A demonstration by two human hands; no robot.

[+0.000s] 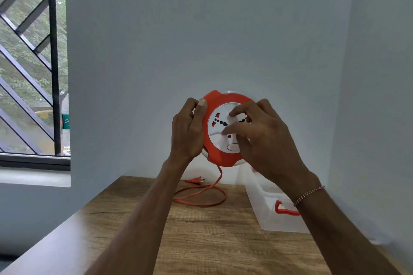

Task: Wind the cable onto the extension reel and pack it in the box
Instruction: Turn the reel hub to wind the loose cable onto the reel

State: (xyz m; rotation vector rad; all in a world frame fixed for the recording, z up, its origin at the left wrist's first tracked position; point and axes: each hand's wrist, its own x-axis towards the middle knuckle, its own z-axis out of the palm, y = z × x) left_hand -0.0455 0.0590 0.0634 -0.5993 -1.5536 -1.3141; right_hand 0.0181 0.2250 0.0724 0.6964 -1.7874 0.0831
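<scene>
I hold a round extension reel [220, 154] up in front of me, above the table; it has an orange rim and a white socket face turned toward me. My left hand [187, 131] grips its left rim, thumb on the front. My right hand [259, 134] lies on the white centre with the fingers curled on the face. An orange cable [201, 194] hangs from the reel's bottom edge and lies in a loose loop on the table, ending in an orange plug [196, 180] near the wall. A clear plastic box [274, 212] with an orange handle stands open at the right.
The wooden table [201, 241] stands in a corner, with white walls behind and close on the right. A barred window [31, 62] is at the left. The box stands against the right wall.
</scene>
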